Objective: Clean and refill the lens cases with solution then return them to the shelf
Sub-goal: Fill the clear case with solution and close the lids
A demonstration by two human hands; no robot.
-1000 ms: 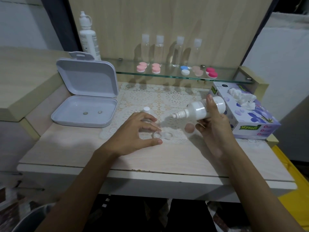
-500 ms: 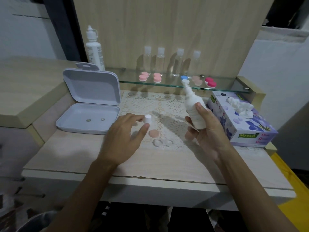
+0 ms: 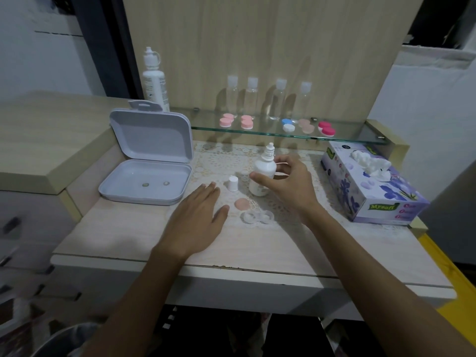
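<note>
A clear lens case (image 3: 256,217) lies open on the lace mat, with one peach lid (image 3: 242,204) just behind it. Behind those, a small white solution bottle (image 3: 262,173) stands upright and uncapped on the mat. My right hand (image 3: 286,181) is curled round it, thumb on its front and fingers at its far side. The bottle's white cap (image 3: 233,183) stands to its left. My left hand (image 3: 199,215) lies flat on the table with straight fingers, its tips just short of the cap, holding nothing. More lens cases (image 3: 246,121) sit on the glass shelf (image 3: 360,136).
An open white box (image 3: 146,176) holding two small round items sits at the left. A tissue box (image 3: 373,186) stands at the right. A tall solution bottle (image 3: 154,81) and several clear travel bottles (image 3: 278,101) line the shelf's back.
My right hand turned the small bottle from tipped to upright and set it on the mat. My left hand left the lens case, passed the cap and flattened on the table.
</note>
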